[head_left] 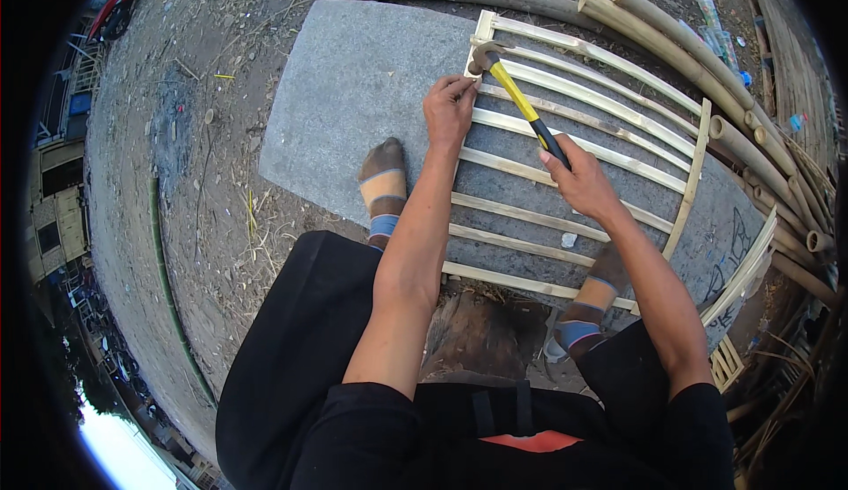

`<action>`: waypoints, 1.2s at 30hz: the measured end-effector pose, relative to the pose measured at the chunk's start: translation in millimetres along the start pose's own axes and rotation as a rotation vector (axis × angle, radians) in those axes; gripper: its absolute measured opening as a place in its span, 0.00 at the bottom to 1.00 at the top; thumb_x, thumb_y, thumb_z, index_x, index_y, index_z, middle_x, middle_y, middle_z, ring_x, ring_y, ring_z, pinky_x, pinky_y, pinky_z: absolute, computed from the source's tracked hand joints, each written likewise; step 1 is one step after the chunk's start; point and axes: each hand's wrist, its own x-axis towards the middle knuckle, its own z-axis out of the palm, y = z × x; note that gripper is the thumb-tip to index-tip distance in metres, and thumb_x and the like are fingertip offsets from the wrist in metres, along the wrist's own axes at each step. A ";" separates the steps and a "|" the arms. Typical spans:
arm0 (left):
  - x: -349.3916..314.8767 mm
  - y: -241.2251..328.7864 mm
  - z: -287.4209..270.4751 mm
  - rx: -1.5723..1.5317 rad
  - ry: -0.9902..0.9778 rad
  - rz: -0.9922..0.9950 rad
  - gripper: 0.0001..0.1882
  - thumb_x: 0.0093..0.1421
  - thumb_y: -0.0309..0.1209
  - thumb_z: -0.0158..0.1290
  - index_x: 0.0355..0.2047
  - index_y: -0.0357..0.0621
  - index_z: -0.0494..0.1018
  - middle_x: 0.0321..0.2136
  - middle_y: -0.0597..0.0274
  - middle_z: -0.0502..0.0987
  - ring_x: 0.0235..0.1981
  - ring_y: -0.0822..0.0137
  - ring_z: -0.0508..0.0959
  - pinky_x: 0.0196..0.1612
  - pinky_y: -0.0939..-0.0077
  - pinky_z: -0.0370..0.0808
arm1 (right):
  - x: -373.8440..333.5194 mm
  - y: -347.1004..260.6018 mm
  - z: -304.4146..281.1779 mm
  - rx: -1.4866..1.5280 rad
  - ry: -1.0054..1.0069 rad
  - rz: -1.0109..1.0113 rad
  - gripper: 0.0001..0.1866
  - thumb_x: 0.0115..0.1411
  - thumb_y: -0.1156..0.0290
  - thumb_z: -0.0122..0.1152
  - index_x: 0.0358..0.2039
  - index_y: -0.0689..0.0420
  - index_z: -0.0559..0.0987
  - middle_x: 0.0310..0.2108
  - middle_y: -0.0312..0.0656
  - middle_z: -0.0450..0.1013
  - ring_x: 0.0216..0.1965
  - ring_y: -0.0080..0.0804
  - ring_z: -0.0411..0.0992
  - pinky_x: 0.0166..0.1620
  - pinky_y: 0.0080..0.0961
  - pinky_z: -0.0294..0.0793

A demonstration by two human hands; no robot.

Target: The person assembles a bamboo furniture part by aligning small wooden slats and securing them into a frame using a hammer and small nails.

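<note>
My right hand (579, 176) is wrapped round the black grip of a claw hammer (521, 92) with a yellow and black handle. The hammer's head is over the left edge of a pale bamboo slat frame (574, 45), right by my left fingertips. My left hand (449, 110) is closed in a pinch at that edge; whatever is between the fingers is too small to make out. Several long slats run across the frame between a left cross strip (484, 26) and a right cross strip (693, 179). Beneath it lies a grey stone slab (353, 75).
My socked left foot (383, 181) rests on the slab; the right foot (601, 288) is by the near slats. Thick bamboo poles (662, 30) lie behind and to the right. Loose split strips (742, 269) lie at the slab's right end. A green pole (168, 278) is on the dirt at left.
</note>
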 end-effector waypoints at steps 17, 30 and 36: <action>-0.9 -5.3 -2.4 0.093 -0.048 0.033 0.08 0.53 0.31 0.64 0.34 0.44 0.84 0.34 0.61 0.82 0.30 0.65 0.77 0.37 0.71 0.74 | -4.0 -10.0 -4.1 -0.022 -0.013 0.020 0.18 0.68 0.54 0.50 0.43 0.58 0.72 0.22 0.51 0.71 0.26 0.49 0.71 0.32 0.43 0.66; 0.2 -7.4 -3.8 0.074 -0.064 -0.008 0.09 0.53 0.31 0.65 0.34 0.43 0.84 0.36 0.60 0.82 0.34 0.65 0.80 0.39 0.73 0.75 | -7.2 -16.1 3.0 -0.077 0.040 -0.015 0.16 0.68 0.56 0.50 0.42 0.58 0.71 0.21 0.53 0.71 0.26 0.55 0.72 0.31 0.45 0.65; 1.0 -6.1 -2.5 0.061 -0.081 -0.018 0.09 0.53 0.31 0.65 0.35 0.42 0.83 0.35 0.60 0.82 0.32 0.66 0.79 0.37 0.74 0.74 | -9.5 -1.0 10.0 -0.131 0.052 -0.068 0.16 0.68 0.57 0.50 0.42 0.58 0.70 0.18 0.52 0.70 0.24 0.54 0.72 0.29 0.46 0.64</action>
